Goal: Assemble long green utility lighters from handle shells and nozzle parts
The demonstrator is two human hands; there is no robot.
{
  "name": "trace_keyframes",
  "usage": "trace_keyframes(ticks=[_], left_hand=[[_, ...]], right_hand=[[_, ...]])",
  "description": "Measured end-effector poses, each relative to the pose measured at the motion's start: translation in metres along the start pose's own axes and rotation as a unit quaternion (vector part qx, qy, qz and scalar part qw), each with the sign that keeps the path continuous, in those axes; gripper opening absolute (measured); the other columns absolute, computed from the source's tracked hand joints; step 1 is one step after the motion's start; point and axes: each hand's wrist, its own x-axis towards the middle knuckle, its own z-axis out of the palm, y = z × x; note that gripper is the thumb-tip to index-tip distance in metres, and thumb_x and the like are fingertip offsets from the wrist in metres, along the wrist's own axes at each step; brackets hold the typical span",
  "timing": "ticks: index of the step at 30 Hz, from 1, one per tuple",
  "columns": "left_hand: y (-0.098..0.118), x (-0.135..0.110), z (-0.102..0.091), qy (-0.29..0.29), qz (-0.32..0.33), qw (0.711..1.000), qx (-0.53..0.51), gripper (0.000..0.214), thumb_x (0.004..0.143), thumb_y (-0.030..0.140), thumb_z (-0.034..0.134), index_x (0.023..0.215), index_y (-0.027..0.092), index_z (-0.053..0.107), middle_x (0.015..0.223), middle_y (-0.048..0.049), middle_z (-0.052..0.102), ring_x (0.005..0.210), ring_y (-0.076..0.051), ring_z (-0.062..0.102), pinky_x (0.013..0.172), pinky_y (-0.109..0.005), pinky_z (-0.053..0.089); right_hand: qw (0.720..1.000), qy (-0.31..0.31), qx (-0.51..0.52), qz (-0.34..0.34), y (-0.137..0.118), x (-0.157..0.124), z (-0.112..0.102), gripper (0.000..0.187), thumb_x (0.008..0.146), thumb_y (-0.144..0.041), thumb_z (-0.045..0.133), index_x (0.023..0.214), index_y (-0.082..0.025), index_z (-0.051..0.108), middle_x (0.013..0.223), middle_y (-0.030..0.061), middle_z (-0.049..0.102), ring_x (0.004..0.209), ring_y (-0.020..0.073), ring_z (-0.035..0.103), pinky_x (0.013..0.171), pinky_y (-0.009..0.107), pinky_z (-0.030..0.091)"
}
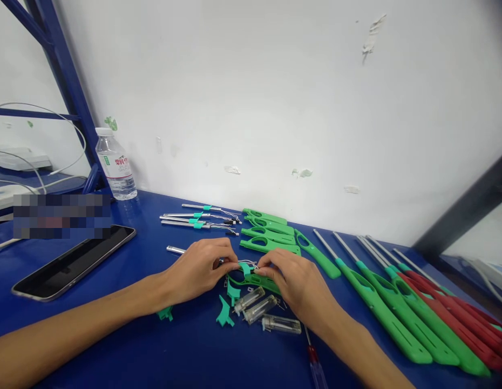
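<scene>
Both hands meet in the middle of the blue table (186, 346). The left hand (198, 270) has its fingertips pressed together around a thin metal tube (176, 249). The right hand (293, 281) pinches the other end, where a teal collar (246, 267) and fine wires sit over a green handle shell (255, 282).

The metal tube lies across from left to right, and its free end shows beyond the left hand. The shell lies just under the right fingers, so that hand is nearer to it.

Just in front lie clear tanks (281, 324), teal triggers (224, 313) and a screwdriver (316, 362). Farther back are more green shells (267, 233) and tube pieces (198, 217). Finished lighters (380, 302) lie at the right, a phone (73, 262) and a water bottle (115, 165) at the left.
</scene>
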Motion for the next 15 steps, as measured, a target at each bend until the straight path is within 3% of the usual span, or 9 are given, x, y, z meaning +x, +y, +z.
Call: trace_keyframes(ticks=[9, 15], left_hand=[[0.0008, -0.0014, -0.0030, -0.039, 0.014, 0.997, 0.066, 0.021, 0.104, 0.020, 0.052, 0.103, 0.021, 0.073, 0.103, -0.0039, 0.067, 0.089, -0.017, 0.062, 0.072, -0.028, 0.044], [-0.0037, -0.0014, -0.0016, -0.028, 0.024, 0.994, 0.100, 0.019, 0.104, 0.024, 0.056, 0.104, 0.023, 0.075, 0.105, -0.0044, 0.068, 0.100, -0.022, 0.061, 0.074, -0.030, 0.045]], right_hand=[[0.999, -0.043, -0.033, 0.002, -0.0031, 0.0002, -0.0051, 0.013, 0.103, -0.029, 0.062, 0.094, -0.025, 0.071, 0.093, -0.0002, 0.076, 0.086, 0.0206, 0.071, 0.072, 0.031, 0.046], [0.998, -0.044, -0.043, 0.005, -0.0021, -0.0006, -0.0035, 0.012, 0.103, -0.030, 0.063, 0.095, -0.026, 0.071, 0.090, -0.0018, 0.077, 0.082, 0.0202, 0.071, 0.068, 0.030, 0.042]])
